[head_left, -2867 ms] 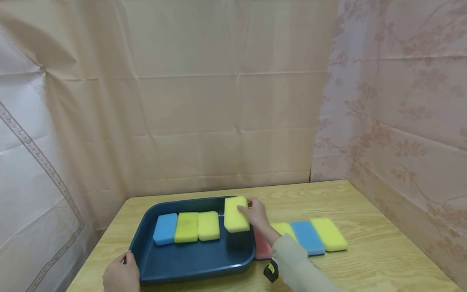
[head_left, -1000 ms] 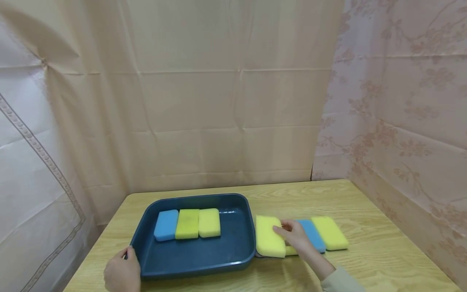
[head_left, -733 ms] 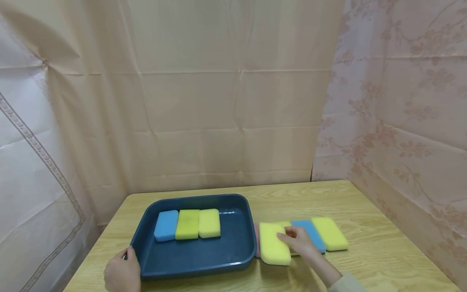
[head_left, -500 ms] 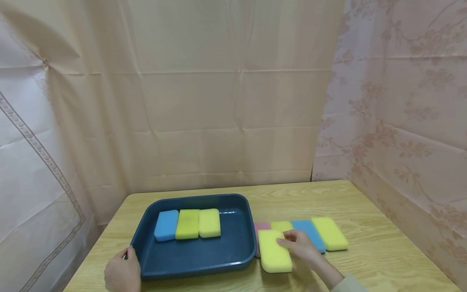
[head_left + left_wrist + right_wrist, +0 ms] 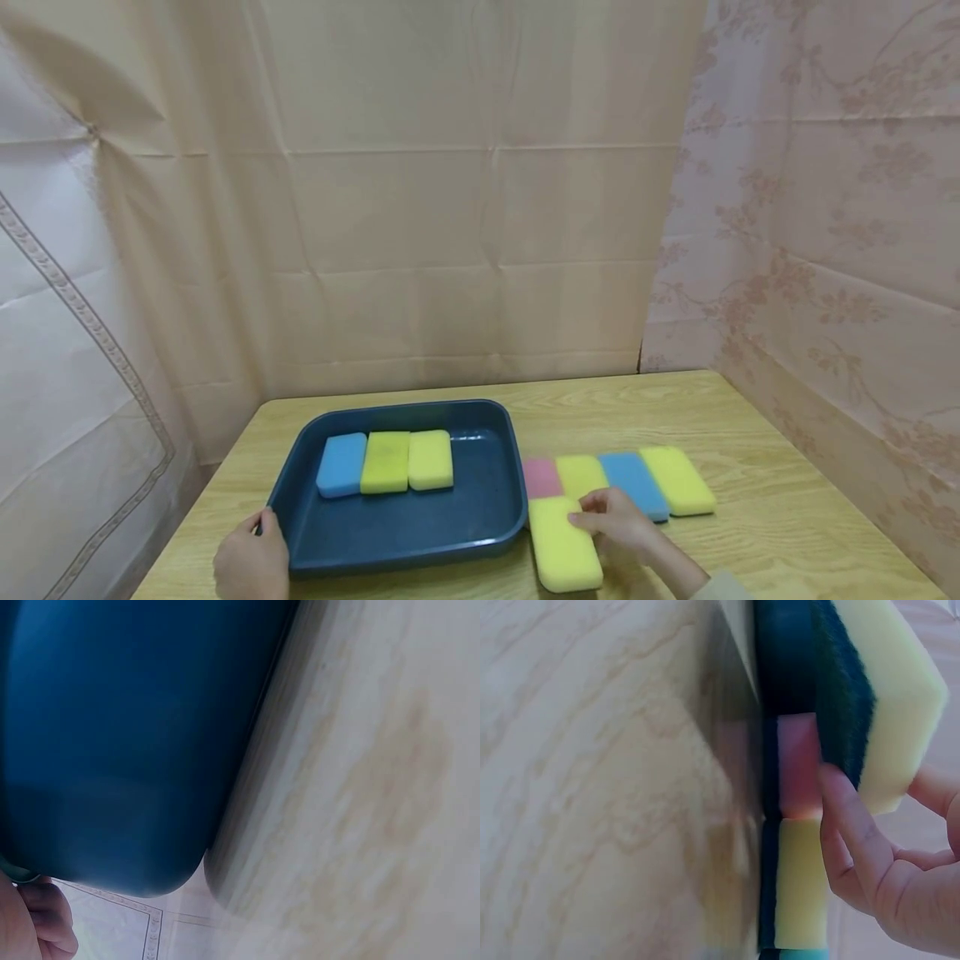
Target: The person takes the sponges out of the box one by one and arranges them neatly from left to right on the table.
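Note:
My left hand (image 5: 252, 558) grips the left rim of a dark blue tray (image 5: 390, 533); in the left wrist view its curled fingers show at the tray's corner. Inside the tray lie a blue sponge (image 5: 342, 465) and two yellow sponges (image 5: 386, 462) side by side. Between thumb and fingers my right hand (image 5: 621, 527) pinches another yellow sponge (image 5: 566, 546) by its right side, just right of the tray. The right wrist view shows this sponge's dark green scouring layer (image 5: 844, 697) raised off the table, partly in front of a pink sponge (image 5: 799, 761).
Right of the tray, a row on the wooden table (image 5: 780, 533) holds the pink sponge, a yellow sponge (image 5: 581, 477), a blue sponge (image 5: 636, 486) and a yellow one (image 5: 678, 481). A beige cloth (image 5: 450, 250) hangs behind the table.
My right hand has carried the yellow sponge from above the tray's right side out over the pink sponge, then down toward the table's front. My left hand has stayed on the rim.

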`<state>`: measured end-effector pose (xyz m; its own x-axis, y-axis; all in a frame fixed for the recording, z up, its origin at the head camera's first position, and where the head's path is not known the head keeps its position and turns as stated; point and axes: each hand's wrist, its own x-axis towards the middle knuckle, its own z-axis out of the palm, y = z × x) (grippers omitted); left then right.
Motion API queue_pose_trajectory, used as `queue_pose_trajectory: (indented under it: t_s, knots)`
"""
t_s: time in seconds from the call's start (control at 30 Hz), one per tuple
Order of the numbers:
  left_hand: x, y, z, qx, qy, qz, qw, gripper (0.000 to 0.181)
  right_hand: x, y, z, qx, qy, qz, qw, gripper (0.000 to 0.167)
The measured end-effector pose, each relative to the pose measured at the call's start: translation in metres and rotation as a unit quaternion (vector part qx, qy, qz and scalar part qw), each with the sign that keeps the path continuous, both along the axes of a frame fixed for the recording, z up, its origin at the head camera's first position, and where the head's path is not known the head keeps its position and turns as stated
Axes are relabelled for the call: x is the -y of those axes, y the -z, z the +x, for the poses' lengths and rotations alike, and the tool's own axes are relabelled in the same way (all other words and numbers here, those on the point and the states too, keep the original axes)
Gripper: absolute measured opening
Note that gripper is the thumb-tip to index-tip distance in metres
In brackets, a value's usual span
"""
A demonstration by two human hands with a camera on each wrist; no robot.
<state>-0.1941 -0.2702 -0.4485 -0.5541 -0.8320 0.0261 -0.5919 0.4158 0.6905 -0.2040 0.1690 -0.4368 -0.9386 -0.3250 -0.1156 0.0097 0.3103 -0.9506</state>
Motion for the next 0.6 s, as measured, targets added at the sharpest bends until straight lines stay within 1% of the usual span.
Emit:
queue_pose_trajectory:
  t_s: [0.2,0.37,0.6]
  knots:
    - [0.0005,0.0012,-0.0004,-0.004,0.001,0.002,1.0000,0.040,-0.0014,0.0046,0.0000,0.010,-0.021,-0.018,0.9996,0.044]
    - [-0.0002,0.0005,0.0006,-0.004,-0.001,0.004,1.0000,0.040,-0.0016,0.0063,0.0020,0.015,-0.022,-0.004,0.9996,0.047]
    - [0.0004,0.0001,-0.0005,-0.002,-0.002,0.005,1.0000,0.040,-0.0011,0.0051,0.0055,0.026,-0.046,-0.008,0.9986,0.032]
